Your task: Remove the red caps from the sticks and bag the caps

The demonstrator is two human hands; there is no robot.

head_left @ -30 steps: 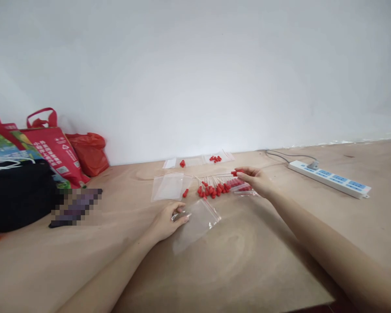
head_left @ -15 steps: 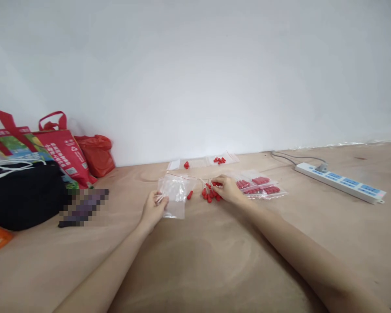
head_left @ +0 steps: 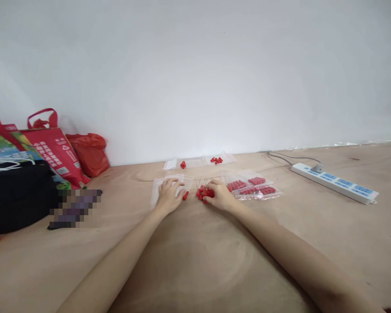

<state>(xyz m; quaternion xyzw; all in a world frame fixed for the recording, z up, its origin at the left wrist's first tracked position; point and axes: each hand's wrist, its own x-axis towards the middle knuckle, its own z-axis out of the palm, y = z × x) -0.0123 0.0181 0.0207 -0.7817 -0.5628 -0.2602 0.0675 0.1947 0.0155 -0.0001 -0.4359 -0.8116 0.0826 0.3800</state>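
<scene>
My left hand [head_left: 169,195] lies palm down with its fingers apart on a clear zip bag [head_left: 156,188], which is flat on the table. One loose red piece [head_left: 185,196] is just right of that hand. My right hand [head_left: 220,195] curls its thumb and fingers around a bunch of small red-headed pieces [head_left: 200,192] with thin pale shafts pointing to the wall. What kind of piece they are is too small to tell. Touching or close to its far side are clear zip bags [head_left: 249,190] filled with similar red pieces.
Toward the wall lies a row of zip bags [head_left: 195,162] with several red pieces on it. A white power strip [head_left: 334,182] with a plugged-in grey cable sits at the right. At the left are red shopping bags [head_left: 57,152], a black bag [head_left: 19,195] and a blurred dark object [head_left: 76,209].
My left hand has put the zip bag down and now rests spread on it. My right hand has closed further around the red-headed bunch. The view has shifted slightly right.
</scene>
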